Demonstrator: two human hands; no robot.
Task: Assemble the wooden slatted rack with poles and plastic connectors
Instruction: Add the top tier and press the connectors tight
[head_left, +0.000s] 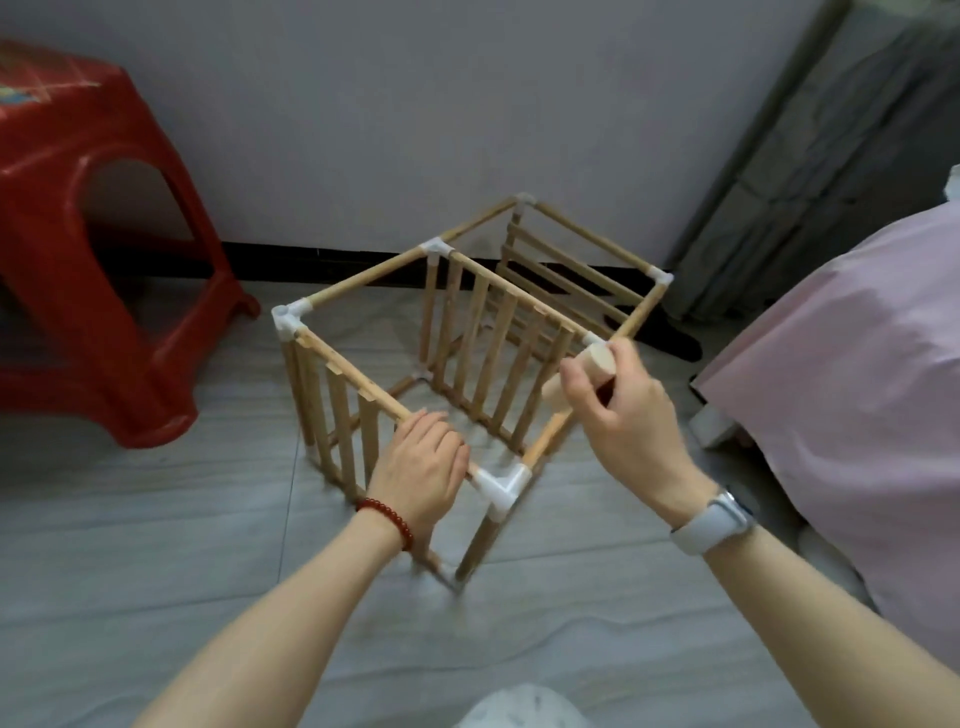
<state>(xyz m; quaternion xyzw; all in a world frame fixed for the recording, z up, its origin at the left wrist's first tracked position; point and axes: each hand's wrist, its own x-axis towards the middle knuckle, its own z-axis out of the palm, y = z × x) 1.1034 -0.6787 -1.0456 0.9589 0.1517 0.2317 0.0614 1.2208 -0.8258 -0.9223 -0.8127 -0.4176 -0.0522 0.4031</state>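
Nearest, the top pole (358, 384) of the rack (441, 364), which stands on the floor (156, 545), is gripped by the left hand (421, 467) just beside the near white connector (501, 483). A small wooden mallet (582, 376) is held in the curled fingers of the right hand (613, 410) above the rack's right side. Farther off, a red stool (93, 249) is seen at the left, a pink cover (857, 389) at the right, and the wall (415, 104) behind.

Left hand (423, 462) grips the rack (436, 364) top pole; right hand (615, 405), at three o'clock, holds a wooden mallet (582, 376) above it.
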